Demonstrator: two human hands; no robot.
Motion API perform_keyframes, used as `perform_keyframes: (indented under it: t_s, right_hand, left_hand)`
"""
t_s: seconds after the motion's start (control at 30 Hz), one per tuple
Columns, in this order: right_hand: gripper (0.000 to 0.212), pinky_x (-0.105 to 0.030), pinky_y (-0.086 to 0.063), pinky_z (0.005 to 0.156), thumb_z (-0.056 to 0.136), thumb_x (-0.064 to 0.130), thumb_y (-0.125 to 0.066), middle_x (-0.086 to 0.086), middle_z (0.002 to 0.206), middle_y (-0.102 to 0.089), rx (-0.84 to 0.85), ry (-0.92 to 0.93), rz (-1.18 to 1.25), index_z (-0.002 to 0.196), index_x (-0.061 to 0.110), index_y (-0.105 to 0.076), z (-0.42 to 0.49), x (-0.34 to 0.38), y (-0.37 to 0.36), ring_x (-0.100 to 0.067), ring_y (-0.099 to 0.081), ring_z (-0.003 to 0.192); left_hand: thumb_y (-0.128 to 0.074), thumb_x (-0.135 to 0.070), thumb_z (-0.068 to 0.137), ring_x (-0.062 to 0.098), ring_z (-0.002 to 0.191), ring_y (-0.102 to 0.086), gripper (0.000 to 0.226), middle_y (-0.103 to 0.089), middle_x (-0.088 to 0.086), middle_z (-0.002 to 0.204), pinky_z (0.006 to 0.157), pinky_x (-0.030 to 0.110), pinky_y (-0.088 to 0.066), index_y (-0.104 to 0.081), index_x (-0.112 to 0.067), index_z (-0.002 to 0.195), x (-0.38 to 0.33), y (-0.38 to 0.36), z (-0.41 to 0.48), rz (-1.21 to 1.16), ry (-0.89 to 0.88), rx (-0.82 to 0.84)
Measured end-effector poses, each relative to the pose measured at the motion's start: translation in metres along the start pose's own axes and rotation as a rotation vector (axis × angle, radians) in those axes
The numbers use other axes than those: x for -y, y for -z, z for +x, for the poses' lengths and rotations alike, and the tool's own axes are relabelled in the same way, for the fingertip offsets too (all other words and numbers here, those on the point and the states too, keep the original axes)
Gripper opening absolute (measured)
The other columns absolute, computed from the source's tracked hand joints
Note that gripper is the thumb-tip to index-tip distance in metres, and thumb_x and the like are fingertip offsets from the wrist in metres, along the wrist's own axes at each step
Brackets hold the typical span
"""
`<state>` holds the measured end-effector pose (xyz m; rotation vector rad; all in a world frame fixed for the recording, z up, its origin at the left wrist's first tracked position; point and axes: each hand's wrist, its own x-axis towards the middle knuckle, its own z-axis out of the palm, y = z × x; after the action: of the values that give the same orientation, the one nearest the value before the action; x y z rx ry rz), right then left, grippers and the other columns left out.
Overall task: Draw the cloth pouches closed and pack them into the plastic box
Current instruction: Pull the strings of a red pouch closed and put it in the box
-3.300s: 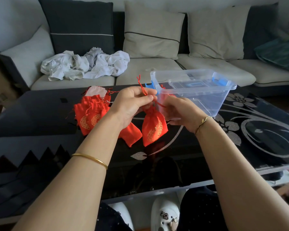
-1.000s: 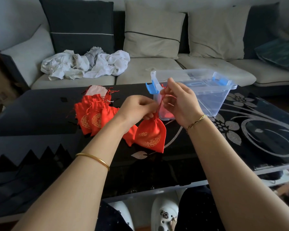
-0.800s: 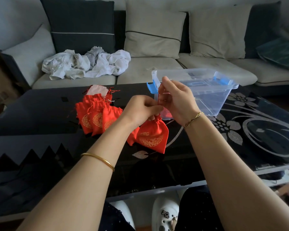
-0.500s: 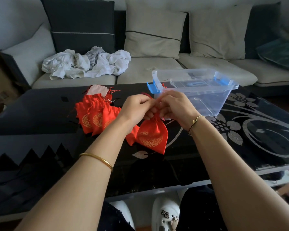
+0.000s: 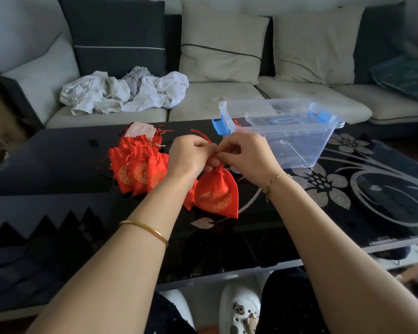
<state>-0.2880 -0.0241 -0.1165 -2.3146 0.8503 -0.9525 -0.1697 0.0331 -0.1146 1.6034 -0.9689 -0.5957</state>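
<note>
On my feed the left hand [image 5: 191,155] and right hand [image 5: 249,157] meet over the black table [image 5: 58,165]. Their fingers are curled, each pinching the red cord [image 5: 199,134] at the gathered neck of a red pouch [image 5: 216,191] that hangs at 6 o'clock below them. The clear box [image 5: 299,150] stands at the pouch's 2 o'clock, and the pile of pouches [image 5: 135,165] lies at its 9 o'clock.

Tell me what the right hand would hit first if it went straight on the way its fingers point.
Its fingers point left, so the right hand would likely meet the left hand first; both pinch at the neck of the red pouch. Whether they already touch is unclear.
</note>
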Motion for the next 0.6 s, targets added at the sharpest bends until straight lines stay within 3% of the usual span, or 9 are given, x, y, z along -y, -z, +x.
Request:
perform_keyframes:
  t_s: [0.1,0.2,0.3,0.37,0.5,0.6]
  right_hand:
    - [0.011,-0.022,-0.049,0.069,0.084,0.01,-0.062,0.002,0.077,-0.066,0.009,0.018,-0.098,0.088,0.009,-0.072,0.003,0.001,-0.003,-0.011,-0.06,0.073]
    - [0.013,-0.011,-0.041,0.058,0.086,0.011,-0.06,0.012,0.064,-0.057,-0.004,-0.136,0.035,0.075,0.013,-0.067,0.004,-0.005,-0.003,-0.002,-0.052,0.059]
    - [0.027,-0.021,-0.045,0.058,0.087,0.01,-0.06,0.005,0.057,-0.054,-0.022,-0.326,0.256,0.06,0.018,-0.061,0.003,-0.011,-0.002,-0.008,-0.048,0.053]
    - [0.03,-0.026,-0.043,0.055,0.087,0.009,-0.06,-0.001,0.056,-0.052,-0.026,-0.419,0.403,0.059,0.016,-0.06,0.002,-0.012,-0.001,-0.012,-0.045,0.051]
    - [0.027,-0.023,-0.038,0.051,0.09,0.008,-0.058,-0.005,0.057,-0.048,0.012,-0.537,0.578,0.062,0.01,-0.058,0.001,-0.009,0.001,-0.014,-0.04,0.05]
    - [0.026,-0.021,-0.034,0.05,0.091,0.007,-0.055,-0.005,0.057,-0.045,0.047,-0.582,0.691,0.065,0.007,-0.058,0.002,-0.009,0.001,-0.012,-0.037,0.049]
  left_hand:
    - [-0.057,-0.007,0.088,0.015,0.057,-0.063,0.014,-0.065,0.007,0.065,0.051,0.022,-0.049,-0.067,-0.008,0.079,0.0,0.0,0.002,-0.037,0.015,-0.032]
    - [-0.059,-0.008,0.085,0.013,0.073,-0.063,0.021,-0.063,0.006,0.091,0.063,0.026,-0.056,-0.057,-0.008,0.105,-0.002,0.003,0.003,-0.04,-0.028,-0.14]
    - [-0.064,-0.008,0.079,0.012,0.088,-0.056,0.014,-0.056,-0.006,0.089,0.078,0.018,-0.048,-0.061,-0.012,0.091,-0.005,0.005,-0.001,0.131,-0.257,-0.135]
    - [-0.068,-0.011,0.077,0.012,0.095,-0.052,0.007,-0.055,-0.005,0.092,0.079,0.009,-0.038,-0.069,-0.015,0.082,-0.003,0.002,-0.004,0.322,-0.395,-0.07]
    - [-0.073,-0.017,0.077,0.02,0.105,-0.048,0.006,-0.047,-0.002,0.097,0.086,0.017,-0.031,-0.073,-0.017,0.083,0.005,-0.004,-0.003,0.512,-0.487,-0.099]
    - [-0.074,-0.02,0.077,0.022,0.105,-0.048,0.01,-0.048,0.001,0.098,0.084,0.022,-0.036,-0.074,-0.014,0.085,0.006,-0.007,-0.001,0.555,-0.508,-0.125]
